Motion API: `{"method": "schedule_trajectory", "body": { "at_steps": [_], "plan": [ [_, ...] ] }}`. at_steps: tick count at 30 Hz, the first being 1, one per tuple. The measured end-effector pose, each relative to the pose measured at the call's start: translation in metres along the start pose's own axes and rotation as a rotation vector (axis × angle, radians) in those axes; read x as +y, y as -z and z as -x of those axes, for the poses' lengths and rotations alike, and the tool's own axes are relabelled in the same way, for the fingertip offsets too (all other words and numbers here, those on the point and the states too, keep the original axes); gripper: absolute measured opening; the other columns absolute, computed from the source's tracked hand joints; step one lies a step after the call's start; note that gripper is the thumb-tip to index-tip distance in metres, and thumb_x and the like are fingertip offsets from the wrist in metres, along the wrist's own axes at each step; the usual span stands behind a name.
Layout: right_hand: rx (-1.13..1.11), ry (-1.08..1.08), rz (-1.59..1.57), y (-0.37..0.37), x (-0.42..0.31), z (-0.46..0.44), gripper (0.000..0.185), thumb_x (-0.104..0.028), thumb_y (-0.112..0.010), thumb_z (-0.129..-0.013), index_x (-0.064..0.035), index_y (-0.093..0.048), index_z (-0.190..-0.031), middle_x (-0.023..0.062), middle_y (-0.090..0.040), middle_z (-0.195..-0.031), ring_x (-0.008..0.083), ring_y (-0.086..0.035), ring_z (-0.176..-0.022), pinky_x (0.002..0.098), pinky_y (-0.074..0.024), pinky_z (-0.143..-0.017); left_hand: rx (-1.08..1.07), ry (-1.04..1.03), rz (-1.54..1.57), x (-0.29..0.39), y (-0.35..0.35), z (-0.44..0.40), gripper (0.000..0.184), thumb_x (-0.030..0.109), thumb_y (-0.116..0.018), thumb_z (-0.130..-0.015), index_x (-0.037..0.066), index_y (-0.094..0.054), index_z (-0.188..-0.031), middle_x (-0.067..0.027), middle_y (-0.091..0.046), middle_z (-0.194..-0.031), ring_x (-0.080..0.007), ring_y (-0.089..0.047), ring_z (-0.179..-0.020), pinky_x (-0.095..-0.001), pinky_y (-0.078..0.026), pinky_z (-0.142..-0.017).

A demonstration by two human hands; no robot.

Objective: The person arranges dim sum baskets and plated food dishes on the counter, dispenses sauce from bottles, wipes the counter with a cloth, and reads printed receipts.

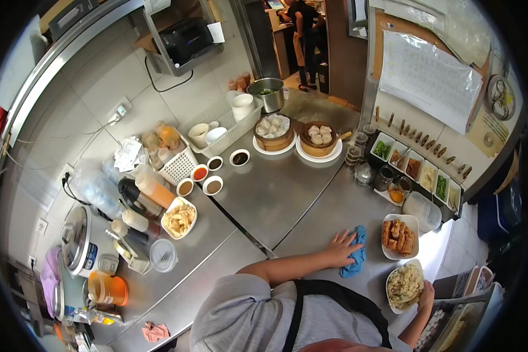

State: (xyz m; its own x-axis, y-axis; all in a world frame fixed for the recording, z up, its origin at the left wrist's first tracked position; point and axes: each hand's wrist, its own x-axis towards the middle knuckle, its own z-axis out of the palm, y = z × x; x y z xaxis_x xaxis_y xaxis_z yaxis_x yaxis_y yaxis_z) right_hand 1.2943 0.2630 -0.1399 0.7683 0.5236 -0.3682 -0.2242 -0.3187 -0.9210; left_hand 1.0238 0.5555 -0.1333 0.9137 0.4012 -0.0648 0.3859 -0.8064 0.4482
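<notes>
My left hand [341, 250] lies with its fingers spread on a blue cloth [354, 253] on the steel counter [276, 202]. At the counter's right edge, my right hand [426, 295] grips the rim of a white bowl [405, 286] filled with pale, chopped food. Just above that bowl sits a square white bowl [400, 236] of browned, fried pieces. The fingertips of my right hand are partly hidden at the bowl's side.
Two bamboo steamers [274, 134] [317, 139] on white plates stand at the back. Small sauce bowls [239, 157] and a bowl of fried food [179, 217] are left of centre. A topping rack [416, 170] lines the right. A person [304, 35] stands beyond the doorway.
</notes>
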Motion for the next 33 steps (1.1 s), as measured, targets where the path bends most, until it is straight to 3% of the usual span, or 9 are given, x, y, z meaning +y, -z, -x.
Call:
{"method": "schedule_trajectory", "body": {
  "at_steps": [4,5,7,11,15,25,28,29,33],
  "plan": [
    [-0.166,-0.156,0.054,-0.011,-0.031,0.032,0.023,-0.018,-0.047,-0.078,-0.0035,-0.052,-0.095,0.0069,-0.06,-0.079,0.0167,-0.06,-0.059,0.0298,-0.0497,-0.043,0.194,0.036,0.013,0.005,-0.009,-0.006,0.045,0.026,-0.059,-0.061,0.016,-0.05,-0.104,-0.0171,-0.031,-0.126,-0.0396,-0.02,-0.119,-0.055,-0.019,-0.092],
    [-0.22,-0.188,0.066,-0.007,-0.031,0.033,0.025,-0.006,-0.039,-0.074,-0.0042,-0.05,-0.097,0.0089,-0.059,-0.078,0.0189,-0.059,-0.057,0.0299,-0.0493,-0.04,0.246,0.046,0.015,0.006,-0.006,-0.007,0.04,0.024,-0.059,-0.06,0.013,-0.051,-0.098,-0.017,-0.036,-0.123,-0.0395,-0.025,-0.117,-0.0552,-0.021,-0.091],
    [-0.289,-0.22,0.238,0.0,-0.029,0.032,0.03,-0.005,-0.041,-0.071,-0.0056,-0.046,-0.101,0.0093,-0.059,-0.078,0.0192,-0.059,-0.055,0.0291,-0.0484,-0.038,0.433,0.061,0.037,-0.008,-0.013,-0.002,0.033,0.021,-0.058,-0.059,0.01,-0.051,-0.089,-0.0159,-0.04,-0.119,-0.0385,-0.03,-0.114,-0.0545,-0.023,-0.09],
    [-0.489,-0.308,0.254,0.001,-0.023,0.034,0.05,-0.006,-0.043,-0.06,-0.0054,-0.039,-0.109,0.012,-0.059,-0.076,0.0214,-0.057,-0.047,0.0269,-0.0462,-0.036,0.629,0.292,-0.045,-0.026,-0.009,0.04,0.032,0.019,-0.058,-0.058,0.008,-0.05,-0.088,-0.0153,-0.042,-0.116,-0.0377,-0.031,-0.113,-0.0537,-0.024,-0.09],
    [-0.569,-0.326,0.104,-0.004,-0.023,0.038,0.054,-0.005,-0.042,-0.054,-0.0047,-0.039,-0.108,0.0116,-0.058,-0.072,0.0204,-0.056,-0.047,0.027,-0.0465,-0.036,0.667,0.425,-0.016,-0.027,-0.001,0.102,0.032,0.017,-0.057,-0.059,0.007,-0.05,-0.089,-0.0161,-0.042,-0.116,-0.0372,-0.03,-0.115,-0.0507,-0.022,-0.094],
    [-0.354,-0.309,-0.094,-0.039,-0.029,0.08,0.052,-0.005,-0.039,-0.054,-0.0048,-0.04,-0.106,0.0122,-0.056,-0.074,0.0211,-0.053,-0.045,0.0294,-0.0445,-0.037,0.799,0.325,0.149,-0.035,-0.01,0.174,0.028,0.009,-0.056,-0.058,0.005,-0.05,-0.085,-0.0184,-0.048,-0.102,-0.0394,-0.037,-0.107,-0.0399,-0.033,-0.09],
    [-0.337,-0.302,-0.192,-0.061,-0.017,0.09,0.049,-0.004,-0.037,-0.055,-0.0036,-0.04,-0.104,0.0138,-0.055,-0.072,0.0229,-0.051,-0.044,0.0314,-0.0431,-0.037,0.739,0.375,0.341,-0.038,0.018,0.186,0.025,0.009,-0.056,-0.059,0.004,-0.049,-0.082,-0.0169,-0.049,-0.094,-0.0349,-0.045,-0.094,-0.0379,-0.038,-0.081],
    [-0.352,-0.297,-0.209,-0.066,-0.01,0.091,0.048,-0.004,-0.036,-0.055,-0.0026,-0.04,-0.104,0.0145,-0.054,-0.072,0.0232,-0.05,-0.044,0.0315,-0.0428,-0.037,0.83,0.333,0.406,-0.04,0.032,0.193,0.021,0.01,-0.052,-0.059,0.002,-0.048,-0.078,-0.017,-0.048,-0.08,-0.0353,-0.047,-0.079,-0.0418,-0.038,-0.071],
    [-0.307,-0.296,-0.299,-0.118,-0.01,0.108,0.047,-0.002,-0.036,-0.057,-0.0009,-0.038,-0.104,0.0158,-0.053,-0.074,0.0237,-0.049,-0.044,0.0324,-0.0413,-0.037,0.925,0.452,0.149,-0.093,0.052,0.258,0.029,0.012,-0.054,-0.058,0.002,-0.052,-0.085,-0.0171,-0.052,-0.088,-0.034,-0.048,-0.084,-0.0395,-0.04,-0.074]
  ]
}}
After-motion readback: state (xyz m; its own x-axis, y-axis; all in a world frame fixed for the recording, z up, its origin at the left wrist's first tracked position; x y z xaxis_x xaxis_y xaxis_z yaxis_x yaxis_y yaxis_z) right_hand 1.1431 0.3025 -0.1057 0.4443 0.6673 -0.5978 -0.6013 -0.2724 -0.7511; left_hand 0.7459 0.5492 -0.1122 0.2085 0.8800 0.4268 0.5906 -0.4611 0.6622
